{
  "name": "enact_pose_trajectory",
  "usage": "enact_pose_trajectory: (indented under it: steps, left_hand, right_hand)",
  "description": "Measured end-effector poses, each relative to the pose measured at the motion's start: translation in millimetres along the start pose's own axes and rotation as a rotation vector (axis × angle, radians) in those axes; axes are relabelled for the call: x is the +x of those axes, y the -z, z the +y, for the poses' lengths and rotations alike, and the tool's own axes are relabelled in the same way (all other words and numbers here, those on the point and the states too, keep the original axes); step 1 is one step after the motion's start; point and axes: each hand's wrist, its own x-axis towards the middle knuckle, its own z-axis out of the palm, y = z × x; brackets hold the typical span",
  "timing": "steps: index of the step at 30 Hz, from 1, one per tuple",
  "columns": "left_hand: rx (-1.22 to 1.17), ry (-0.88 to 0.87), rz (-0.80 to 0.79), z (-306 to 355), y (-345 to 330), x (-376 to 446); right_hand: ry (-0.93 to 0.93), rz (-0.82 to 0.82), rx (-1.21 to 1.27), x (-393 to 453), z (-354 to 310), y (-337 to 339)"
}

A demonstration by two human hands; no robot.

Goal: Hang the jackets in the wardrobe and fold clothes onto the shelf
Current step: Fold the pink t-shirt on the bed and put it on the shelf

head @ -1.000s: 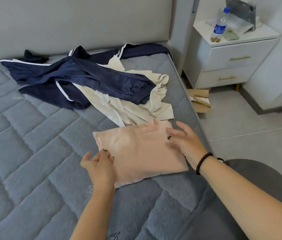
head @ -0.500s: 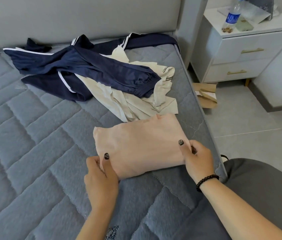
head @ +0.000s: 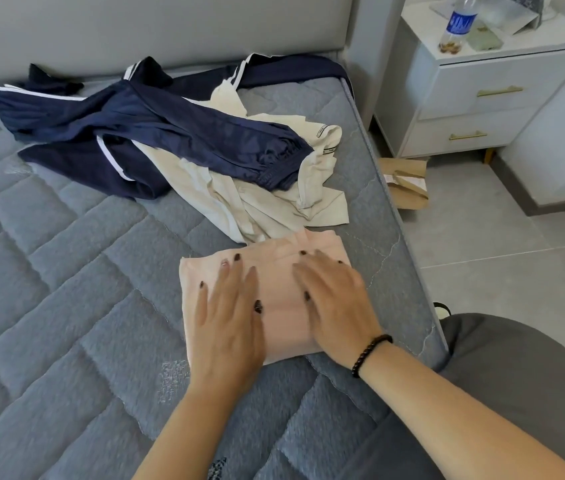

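Now the folded pink garment [head: 275, 271] lies at the lower centre of the frame, near the bed's [head: 66, 271] right edge. Both the left hand [head: 227, 317] and right hand [head: 334, 306] press it with flat, straight fingers, grasping nothing. It looks light, soft and floppy; lifting from underneath would likely keep the fold. Above it, navy jackets [head: 156, 133] and a cream top [head: 274, 202] lie unfolded.

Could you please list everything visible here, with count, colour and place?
folded pink garment: one, pale pink, near the mattress edge
navy garments with white stripes: a pile, count unclear, towards the headboard
cream garment: one, under the navy pile
quilted mattress: one, grey
white nightstand: one, beside the bed
plastic bottle: one, blue label, on the nightstand
brown paper bag: one, on the floor
left hand: flat on the pink garment
right hand: flat beside it
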Motion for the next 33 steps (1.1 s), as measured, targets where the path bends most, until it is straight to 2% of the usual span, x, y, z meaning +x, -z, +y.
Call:
enact_pose_trajectory:
  steps: [2, 4, 7, 11, 14, 18, 20, 23, 26, 27, 31, 33]
  left_hand:
    - [0.026, 0.026, -0.186, -1.8, -11.1, 8.5]
    - [0.071, 0.113, -0.330, -12.0, -26.9, 9.8]
    - [0.143, 0.175, -0.367, -20.8, -42.1, 8.8]
    - [0.167, 0.315, -0.323, -25.2, -52.0, 11.1]
    - [0.048, 0.451, -0.229, -28.7, -54.7, 12.6]
    - [-0.116, 0.694, -0.068, -26.5, -52.9, 10.9]
    - [-0.198, 0.779, 0.007, -22.0, -48.9, 7.2]
    - [-0.257, 0.826, 0.086, -23.2, -44.2, 1.7]
    - [-0.359, 0.949, 0.060, -32.6, -35.5, 7.6]
    - [-0.408, 1.006, 0.017, -35.8, -33.2, 8.8]
    - [-0.817, 1.083, -0.093, -48.7, -21.1, 5.4]
    - [-1.083, 1.072, -0.165, -53.1, -16.3, 1.4]
  right_hand:
    - [0.135, -0.175, -0.047, 4.2, 0.1, -14.2]
    - [0.141, -0.316, -0.099, 3.4, 8.7, -27.3]
    - [0.085, -0.405, -0.140, 2.5, 19.8, -38.4]
    - [-0.045, -0.411, -0.170, 2.1, 23.6, -44.2]
    - [-0.151, -0.382, -0.197, 3.6, 29.4, -47.7]
    - [-0.474, -0.330, -0.142, 6.4, 46.7, -44.9]
    - [-0.519, -0.308, -0.098, 2.2, 56.3, -40.4]
    - [-0.505, -0.181, 0.058, -3.5, 57.4, -32.8]
    - [-0.718, 0.127, 0.437, 0.1, 53.1, -24.1]
    - [-0.807, 0.148, 0.556, 3.0, 53.6, -19.7]
    - [-1.024, -0.070, 0.828, 9.5, 61.4, -6.2]
    - [-1.144, -0.113, 1.078, 12.9, 61.4, 2.6]
